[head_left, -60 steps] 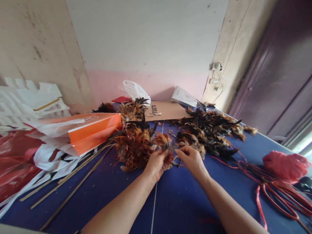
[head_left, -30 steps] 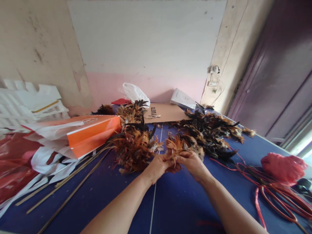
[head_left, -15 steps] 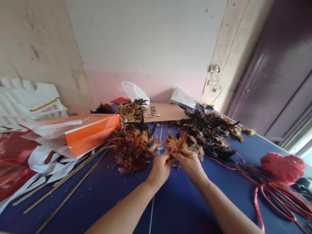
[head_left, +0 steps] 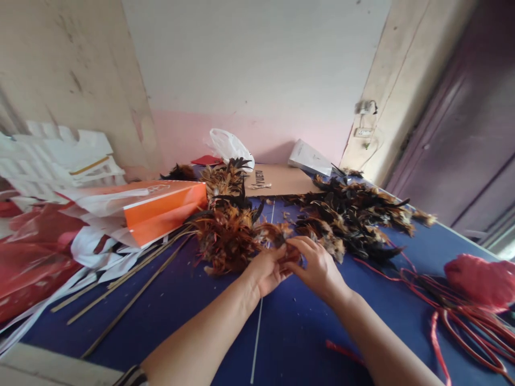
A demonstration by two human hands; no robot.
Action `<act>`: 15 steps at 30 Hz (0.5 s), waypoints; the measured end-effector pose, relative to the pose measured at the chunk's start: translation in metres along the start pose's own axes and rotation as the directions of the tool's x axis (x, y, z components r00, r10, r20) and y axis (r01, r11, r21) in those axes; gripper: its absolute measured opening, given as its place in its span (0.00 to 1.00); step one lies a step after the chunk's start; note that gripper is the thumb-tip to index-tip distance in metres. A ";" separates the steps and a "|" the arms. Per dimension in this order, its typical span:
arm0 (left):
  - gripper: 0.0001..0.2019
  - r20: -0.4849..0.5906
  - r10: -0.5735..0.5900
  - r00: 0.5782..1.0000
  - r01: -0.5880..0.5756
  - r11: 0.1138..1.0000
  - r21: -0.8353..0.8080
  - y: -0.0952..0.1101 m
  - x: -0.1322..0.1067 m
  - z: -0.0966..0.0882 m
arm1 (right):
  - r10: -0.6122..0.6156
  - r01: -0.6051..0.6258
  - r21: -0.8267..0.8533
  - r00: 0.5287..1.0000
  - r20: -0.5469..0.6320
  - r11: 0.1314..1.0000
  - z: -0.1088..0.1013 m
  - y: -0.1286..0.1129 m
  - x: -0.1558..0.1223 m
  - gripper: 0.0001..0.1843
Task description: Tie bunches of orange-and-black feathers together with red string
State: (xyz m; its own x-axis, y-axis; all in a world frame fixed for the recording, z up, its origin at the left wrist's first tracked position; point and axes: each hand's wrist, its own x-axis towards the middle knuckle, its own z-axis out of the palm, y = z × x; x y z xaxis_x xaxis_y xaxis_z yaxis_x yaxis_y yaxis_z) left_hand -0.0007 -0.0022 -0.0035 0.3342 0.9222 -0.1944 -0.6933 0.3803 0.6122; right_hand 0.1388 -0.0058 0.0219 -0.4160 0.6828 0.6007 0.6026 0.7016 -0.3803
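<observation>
My left hand (head_left: 266,272) is closed on a small bunch of brown feathers (head_left: 276,233), whose tips stick out to the upper left. Close against it, my right hand (head_left: 319,268) pinches at the lower end of the bunch; the fingers hide what lies between them. Just left of the hands sits a feather duster (head_left: 225,236) with a rust-brown and black head, its thin stick running toward the lower left. Loose black and brown feathers (head_left: 350,214) are heaped to the right of my hands.
On the blue table (head_left: 298,343) lie thin sticks (head_left: 137,300) and an orange paper bag (head_left: 169,212) at left. Cardboard (head_left: 289,182), a white plastic bag (head_left: 231,147) and a white box (head_left: 309,157) are at the back. Red plastic cord (head_left: 462,321) and a red bundle (head_left: 480,280) lie right.
The feather bunch has tipped from upright over to the left. My right hand has opened up a little and shifted its fingers on the bunch. The view has swung slightly left.
</observation>
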 end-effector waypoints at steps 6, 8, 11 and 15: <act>0.05 0.008 0.013 1.000 -0.014 0.992 0.124 -0.009 -0.003 0.005 | -0.109 0.125 -0.207 0.990 0.085 0.970 -0.003 0.001 -0.001 0.15; 0.07 0.018 0.023 1.000 -0.026 0.986 0.166 -0.008 -0.005 0.006 | -0.118 0.133 -0.216 0.990 0.083 0.967 -0.006 0.004 0.000 0.13; 0.08 0.044 0.013 0.999 -0.021 0.981 0.192 -0.006 -0.006 0.005 | -0.121 0.133 -0.198 0.990 0.074 0.971 -0.007 0.006 -0.001 0.11; 0.07 0.058 -0.004 0.998 -0.008 0.981 0.193 -0.005 -0.005 0.003 | -0.088 0.099 -0.160 0.993 0.073 0.982 -0.005 0.008 -0.002 0.11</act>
State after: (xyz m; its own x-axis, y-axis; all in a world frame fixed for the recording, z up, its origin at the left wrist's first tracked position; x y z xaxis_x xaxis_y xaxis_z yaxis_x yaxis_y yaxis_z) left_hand 0.0034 -0.0088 -0.0036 0.3732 0.9153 -0.1517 -0.5595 0.3524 0.7502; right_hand 0.1476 -0.0028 0.0211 -0.5163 0.6312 0.5789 0.6593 0.7243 -0.2017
